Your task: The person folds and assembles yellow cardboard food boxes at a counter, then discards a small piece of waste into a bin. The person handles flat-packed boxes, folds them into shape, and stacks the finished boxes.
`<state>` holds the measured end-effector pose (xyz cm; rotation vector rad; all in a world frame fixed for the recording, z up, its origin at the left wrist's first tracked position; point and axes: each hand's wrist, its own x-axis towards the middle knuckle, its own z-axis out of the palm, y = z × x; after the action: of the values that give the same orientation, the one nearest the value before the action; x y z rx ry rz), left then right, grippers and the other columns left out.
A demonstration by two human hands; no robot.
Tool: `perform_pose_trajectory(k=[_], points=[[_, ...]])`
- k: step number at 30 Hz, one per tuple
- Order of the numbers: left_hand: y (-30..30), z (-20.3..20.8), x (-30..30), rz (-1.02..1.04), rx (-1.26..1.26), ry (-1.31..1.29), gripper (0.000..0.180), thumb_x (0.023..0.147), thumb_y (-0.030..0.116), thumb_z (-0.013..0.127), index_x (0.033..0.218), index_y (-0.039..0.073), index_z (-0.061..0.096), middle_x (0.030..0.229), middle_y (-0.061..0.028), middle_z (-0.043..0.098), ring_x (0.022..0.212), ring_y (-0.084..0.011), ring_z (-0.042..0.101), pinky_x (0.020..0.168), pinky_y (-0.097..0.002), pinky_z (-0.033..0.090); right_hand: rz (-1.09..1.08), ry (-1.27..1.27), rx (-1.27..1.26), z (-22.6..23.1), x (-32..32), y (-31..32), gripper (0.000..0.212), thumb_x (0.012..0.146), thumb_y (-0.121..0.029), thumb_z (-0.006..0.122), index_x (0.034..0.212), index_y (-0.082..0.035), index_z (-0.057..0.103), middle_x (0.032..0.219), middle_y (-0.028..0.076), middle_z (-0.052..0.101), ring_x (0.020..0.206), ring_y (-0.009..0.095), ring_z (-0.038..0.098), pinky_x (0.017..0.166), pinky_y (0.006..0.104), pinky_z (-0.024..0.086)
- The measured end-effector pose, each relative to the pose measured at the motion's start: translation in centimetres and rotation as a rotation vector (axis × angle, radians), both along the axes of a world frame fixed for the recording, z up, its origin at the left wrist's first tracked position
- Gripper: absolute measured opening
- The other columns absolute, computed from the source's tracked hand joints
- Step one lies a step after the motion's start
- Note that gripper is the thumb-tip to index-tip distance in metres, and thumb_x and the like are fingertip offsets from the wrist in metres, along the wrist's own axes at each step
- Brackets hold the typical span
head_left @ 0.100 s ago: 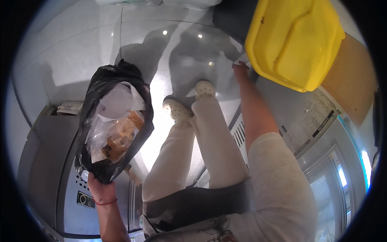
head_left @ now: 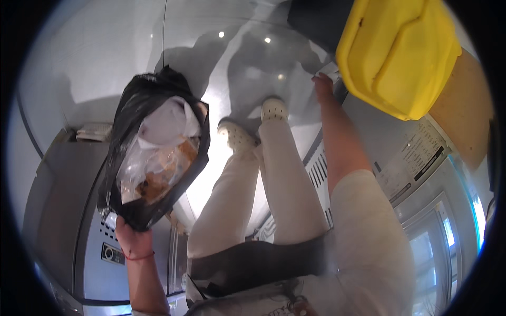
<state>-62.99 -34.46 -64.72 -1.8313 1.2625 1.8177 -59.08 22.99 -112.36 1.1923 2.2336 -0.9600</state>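
Note:
My left hand (head_left: 133,239) is closed on the near edge of a black plastic rubbish bag (head_left: 118,152), which hangs open-mouthed at my left. Inside lie crumpled white paper (head_left: 163,122), clear plastic film (head_left: 130,173) and brownish scraps (head_left: 155,187). My right arm is stretched out far to the right, and my right hand (head_left: 323,84) is beside the tilted yellow plastic lid (head_left: 400,63). Its fingers look closed on a whitish piece (head_left: 330,69) at the lid's left edge; what that is I cannot make out.
A dark grey bin-like body (head_left: 316,21) stands behind the lid. Grey metal cabinets flank me, one with a round control (head_left: 112,254) at left, another with a printed label (head_left: 419,152) at right. My pale clogs (head_left: 274,109) stand on the shiny grey floor (head_left: 116,42).
The whole view has shifted slightly to the right. The bag in my left hand has risen a little; both hands keep their hold.

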Motion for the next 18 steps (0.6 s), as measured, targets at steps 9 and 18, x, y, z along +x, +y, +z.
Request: perform_pose_trajectory(k=[9,18], points=[[2.6,5.3,0.6,0.260,0.185,0.096,0.033,0.101,0.022,0.034,0.104,0.002,0.059,0.101,-0.0146,0.065,0.092,-0.0267,0.062,0.087,-0.0388,0.049,0.296,0.322,-0.138,24.6,-1.8,-11.9,0.019,0.086,-0.007,0.062,0.102,-0.004,0.072,0.101,0.016,0.067,0.089,0.032,0.065,0.083,0.0334,0.051],[4.2,30.1,-1.8,0.600,0.206,0.133,0.026,0.102,0.022,0.037,0.087,0.009,0.053,0.069,-0.0020,0.048,0.060,-0.0181,0.048,0.056,-0.0298,0.041,1.080,0.871,-0.469,79.4,-10.7,-27.6,0.037,0.072,-0.003,0.068,0.109,-0.006,0.065,0.108,0.016,0.062,0.096,0.035,0.061,0.085,0.0403,0.050]])
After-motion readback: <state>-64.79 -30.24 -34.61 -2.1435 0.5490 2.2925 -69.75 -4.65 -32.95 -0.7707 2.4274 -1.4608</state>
